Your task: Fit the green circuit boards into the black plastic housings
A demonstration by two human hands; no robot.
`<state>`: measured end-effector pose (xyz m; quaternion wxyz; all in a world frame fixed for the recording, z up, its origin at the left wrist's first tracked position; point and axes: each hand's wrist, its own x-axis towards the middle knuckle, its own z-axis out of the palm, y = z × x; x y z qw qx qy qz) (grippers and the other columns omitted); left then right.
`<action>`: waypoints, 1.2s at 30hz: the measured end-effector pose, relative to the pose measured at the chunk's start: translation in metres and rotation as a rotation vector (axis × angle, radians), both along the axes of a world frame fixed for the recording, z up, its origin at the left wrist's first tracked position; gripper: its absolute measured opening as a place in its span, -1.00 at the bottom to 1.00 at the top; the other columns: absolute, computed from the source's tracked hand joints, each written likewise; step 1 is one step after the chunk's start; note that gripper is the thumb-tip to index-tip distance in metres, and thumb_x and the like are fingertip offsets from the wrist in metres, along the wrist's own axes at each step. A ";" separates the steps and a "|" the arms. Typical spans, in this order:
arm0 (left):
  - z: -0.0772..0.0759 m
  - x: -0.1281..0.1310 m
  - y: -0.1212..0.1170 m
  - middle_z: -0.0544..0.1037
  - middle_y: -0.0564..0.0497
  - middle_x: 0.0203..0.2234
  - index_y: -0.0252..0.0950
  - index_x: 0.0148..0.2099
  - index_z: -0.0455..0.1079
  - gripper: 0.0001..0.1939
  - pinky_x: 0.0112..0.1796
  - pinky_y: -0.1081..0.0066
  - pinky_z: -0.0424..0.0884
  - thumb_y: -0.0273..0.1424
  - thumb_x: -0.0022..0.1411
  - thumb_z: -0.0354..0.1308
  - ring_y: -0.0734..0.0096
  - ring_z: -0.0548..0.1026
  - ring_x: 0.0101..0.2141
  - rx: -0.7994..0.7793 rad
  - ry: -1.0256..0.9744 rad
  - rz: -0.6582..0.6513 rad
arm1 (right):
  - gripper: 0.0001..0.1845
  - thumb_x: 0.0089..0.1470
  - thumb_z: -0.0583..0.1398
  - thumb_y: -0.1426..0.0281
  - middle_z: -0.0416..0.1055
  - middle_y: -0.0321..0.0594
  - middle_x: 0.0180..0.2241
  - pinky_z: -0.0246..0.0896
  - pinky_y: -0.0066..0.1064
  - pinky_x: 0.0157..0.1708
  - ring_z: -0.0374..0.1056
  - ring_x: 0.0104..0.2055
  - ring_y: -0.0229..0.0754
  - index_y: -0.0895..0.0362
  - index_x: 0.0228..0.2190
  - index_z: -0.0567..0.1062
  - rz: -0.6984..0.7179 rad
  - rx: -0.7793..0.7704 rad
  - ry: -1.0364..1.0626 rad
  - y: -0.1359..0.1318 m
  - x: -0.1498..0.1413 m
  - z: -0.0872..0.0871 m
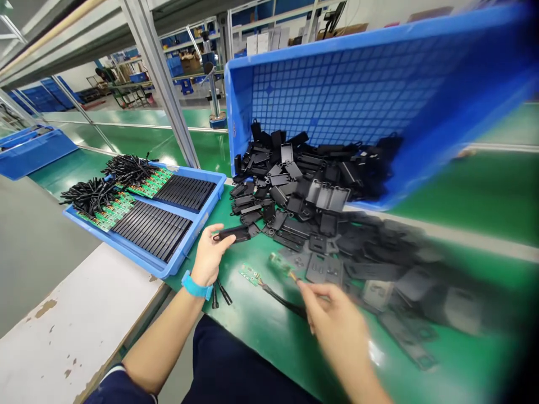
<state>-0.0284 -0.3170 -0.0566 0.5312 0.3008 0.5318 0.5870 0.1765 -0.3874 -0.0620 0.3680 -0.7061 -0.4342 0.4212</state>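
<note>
1. the left hand [213,257] is closed on a black plastic case [233,234], pinching it between thumb and fingers just above the green mat [256,320] that covers the bench.
2. a blue wristband [197,285] circles the left wrist, and two short black cable ends [221,295] lie on the mat just below it.
3. the right hand [334,322] is blurred, with its fingers [314,294] curled close to a thin black cable [282,300]. i cannot tell whether they grip it.
4. that cable runs from a small green circuit board [250,274] toward the right hand. a second green circuit board [280,264], also blurred, lies near the fingertips.
5. a loose heap of black plastic cases [295,193] spreads over the mat, right of the left hand.
6. a blue crate [349,84] tilts above the heap, its open side facing the cases, with its lower edge among them.
7. left of the hands, a blue tray [181,249] holds rows of black cases and green boards with bundled black cables.
8. a scuffed white board [71,328] runs along the near left edge of the bench.
</note>
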 end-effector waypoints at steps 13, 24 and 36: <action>0.005 0.061 -0.036 0.45 -0.12 -0.24 -0.32 -0.11 0.21 -0.72 -0.16 0.08 0.30 -0.47 0.07 -0.05 0.25 0.47 -0.28 -0.166 -0.603 -0.539 | -0.62 -0.19 0.24 0.10 0.32 -0.29 -0.71 0.16 -0.41 -0.59 0.26 -0.60 -0.20 0.18 -0.47 0.47 -0.009 0.011 0.321 -0.013 0.013 0.003; 0.014 0.069 -0.042 0.43 -0.15 -0.18 -0.33 -0.04 0.15 -0.60 -0.26 0.27 0.35 -0.43 0.04 0.11 0.29 0.45 -0.27 -0.122 -0.387 -0.550 | -0.63 -0.18 0.25 0.13 0.24 -0.37 -0.78 0.11 -0.47 -0.65 0.19 -0.69 -0.28 0.20 -0.45 0.45 -0.023 -0.052 0.359 -0.016 0.008 0.006; -0.011 0.080 -0.042 0.47 -0.01 -0.44 -0.33 -0.20 0.23 -0.74 -0.40 0.42 0.38 -0.27 0.12 0.07 0.42 0.46 -0.44 -0.057 0.005 -0.387 | -0.65 -0.15 0.22 0.12 0.12 -0.43 -0.80 -0.10 -0.54 -0.74 -0.02 -0.75 -0.39 0.17 -0.60 0.39 0.081 -0.129 0.330 -0.013 0.002 0.011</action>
